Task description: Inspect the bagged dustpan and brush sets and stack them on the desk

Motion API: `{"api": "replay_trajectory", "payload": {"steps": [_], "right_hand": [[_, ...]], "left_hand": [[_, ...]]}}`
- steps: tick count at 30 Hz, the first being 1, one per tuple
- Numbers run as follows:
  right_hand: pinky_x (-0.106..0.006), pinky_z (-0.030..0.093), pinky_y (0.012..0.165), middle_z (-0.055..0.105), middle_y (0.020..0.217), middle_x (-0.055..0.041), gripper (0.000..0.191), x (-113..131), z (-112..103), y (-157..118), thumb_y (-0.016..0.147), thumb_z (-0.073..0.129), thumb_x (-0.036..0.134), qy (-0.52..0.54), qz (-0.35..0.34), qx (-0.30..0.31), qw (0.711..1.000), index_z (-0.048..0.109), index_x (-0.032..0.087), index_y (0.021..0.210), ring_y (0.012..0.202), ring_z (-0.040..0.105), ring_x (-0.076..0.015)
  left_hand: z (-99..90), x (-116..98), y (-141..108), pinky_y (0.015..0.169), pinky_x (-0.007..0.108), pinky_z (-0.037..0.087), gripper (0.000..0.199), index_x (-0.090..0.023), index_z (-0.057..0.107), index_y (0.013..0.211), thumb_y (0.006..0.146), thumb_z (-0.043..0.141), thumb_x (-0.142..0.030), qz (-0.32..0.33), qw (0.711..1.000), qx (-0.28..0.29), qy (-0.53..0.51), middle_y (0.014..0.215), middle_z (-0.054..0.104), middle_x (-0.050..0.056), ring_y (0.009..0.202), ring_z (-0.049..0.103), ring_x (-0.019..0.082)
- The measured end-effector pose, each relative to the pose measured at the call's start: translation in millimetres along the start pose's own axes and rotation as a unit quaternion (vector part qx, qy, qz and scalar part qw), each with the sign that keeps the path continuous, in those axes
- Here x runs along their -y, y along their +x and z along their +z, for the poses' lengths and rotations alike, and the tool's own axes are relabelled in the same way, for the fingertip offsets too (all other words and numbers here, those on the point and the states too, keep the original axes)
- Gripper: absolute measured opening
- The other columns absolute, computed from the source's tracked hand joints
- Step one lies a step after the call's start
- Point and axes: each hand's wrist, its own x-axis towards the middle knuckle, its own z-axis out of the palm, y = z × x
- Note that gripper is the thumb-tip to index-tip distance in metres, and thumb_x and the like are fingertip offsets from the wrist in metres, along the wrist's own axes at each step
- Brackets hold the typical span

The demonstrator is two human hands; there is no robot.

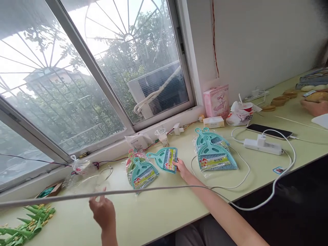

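My right hand grips the edge of a teal dustpan-and-brush set with a yellow-green label, its handle pointing left. My left hand is raised at the left, fingers apart, beside a faint clear plastic bag; whether it touches the bag cannot be made out. Between the hands lies a wrapped stack of sets, a teal one on top of green and pink ones. Another stack of teal sets in clear wrap lies to the right of my right hand.
A white cable crosses in front of my left hand and loops right past a power strip and phone. Green items lie at left. A cup and pink box stand behind. Another person's hand is at right.
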Motion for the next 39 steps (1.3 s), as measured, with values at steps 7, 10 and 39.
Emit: {"api": "replay_trajectory", "payload": {"steps": [7, 10, 39], "right_hand": [[-0.035, 0.061, 0.071, 0.075, 0.102, -0.0069, 0.043, 8, -7, 4, 0.064, 0.078, 0.031, 0.039, -0.054, -0.011, 0.998, 0.061, 0.022, 0.102, 0.092, 0.073, -0.0263], [-0.035, 0.061, 0.069, 0.075, 0.101, -0.0063, 0.043, 9, -10, 7, 0.062, 0.079, 0.033, 0.041, -0.064, -0.028, 0.997, 0.06, 0.023, 0.1, 0.089, 0.073, -0.0267], [-0.04, 0.059, 0.083, 0.074, 0.107, -0.0033, 0.052, 47, -12, -16, 0.064, 0.085, 0.043, -0.043, -0.087, 0.121, 0.988, 0.063, 0.025, 0.109, 0.1, 0.069, -0.0272]], "left_hand": [[89.9, -159, -27, 0.108, 0.051, 0.045, 0.047, -0.018, 0.071, 0.108, 0.08, 0.042, 0.004, 0.201, 0.95, 0.057, -0.232, 0.146, 0.043, 0.013, 0.141, 0.038, 0.031], [121.7, -177, -50, 0.108, 0.048, 0.047, 0.046, -0.018, 0.073, 0.1, 0.076, 0.043, 0.008, 0.238, 0.933, 0.136, -0.235, 0.146, 0.047, 0.013, 0.14, 0.041, 0.03], [105.2, -165, -62, 0.088, 0.036, 0.058, 0.059, -0.023, 0.057, 0.134, 0.085, 0.041, 0.005, 0.08, 0.978, 0.177, -0.078, 0.146, 0.049, 0.014, 0.119, 0.061, 0.026]]}}
